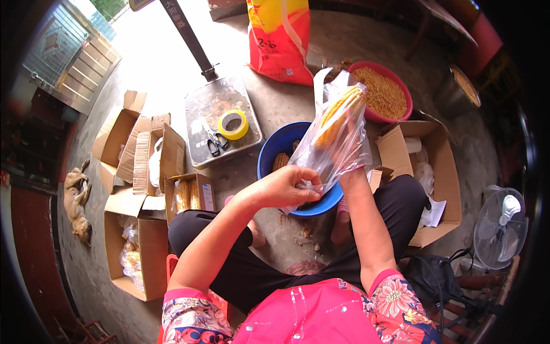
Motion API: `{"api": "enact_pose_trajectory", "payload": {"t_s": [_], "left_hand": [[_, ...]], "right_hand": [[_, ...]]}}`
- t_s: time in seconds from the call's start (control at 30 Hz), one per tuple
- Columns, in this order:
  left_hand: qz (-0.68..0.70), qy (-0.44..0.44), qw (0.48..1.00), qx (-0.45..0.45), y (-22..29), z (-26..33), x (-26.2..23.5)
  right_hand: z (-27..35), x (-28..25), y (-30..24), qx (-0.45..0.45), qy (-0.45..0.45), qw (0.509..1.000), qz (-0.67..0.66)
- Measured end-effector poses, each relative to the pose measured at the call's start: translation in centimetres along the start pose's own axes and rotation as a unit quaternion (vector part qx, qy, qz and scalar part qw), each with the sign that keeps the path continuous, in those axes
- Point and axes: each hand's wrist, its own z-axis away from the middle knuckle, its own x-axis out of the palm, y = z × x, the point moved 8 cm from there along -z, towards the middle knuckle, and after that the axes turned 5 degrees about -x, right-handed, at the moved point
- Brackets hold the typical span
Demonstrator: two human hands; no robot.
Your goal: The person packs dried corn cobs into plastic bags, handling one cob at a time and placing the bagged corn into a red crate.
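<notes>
A yellow corn cob (339, 117) sits tilted inside a clear plastic bag (309, 150), above a blue basin (263, 157). My right hand (350, 150) reaches into the bag and is closed around the lower part of the cob, its fingers partly hidden by the film. Pinched between the fingers of my left hand (289, 184) is the lower left edge of the bag. Darker corn cobs (281, 161) show in the basin below, partly covered by the bag and my hands.
A platform scale (200, 146) bears yellow tape (239, 134) and scissors (215, 144). Cardboard boxes (150, 252) with bagged corn stand left; another box (447, 189) stands right. Beyond are a pink basin (408, 94) of kernels and a red sack (281, 54). A dog (76, 203) lies far left; a fan (499, 229) stands right.
</notes>
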Motion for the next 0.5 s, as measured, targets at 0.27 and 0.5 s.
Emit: {"api": "enact_pose_trajectory", "payload": {"t_s": [0.27,0.5], "left_hand": [[-0.188,0.099,0.976,0.057,0.1,-1.6,0.3],[-0.213,0.322,0.915,0.120,1.0,-1.3,-4.5]], "right_hand": [[0.3,-2.7,-0.3,-0.021,-0.008,1.000,-0.015],[1.8,-1.5,-0.7,-0.061,-0.048,0.985,0.155]]}}
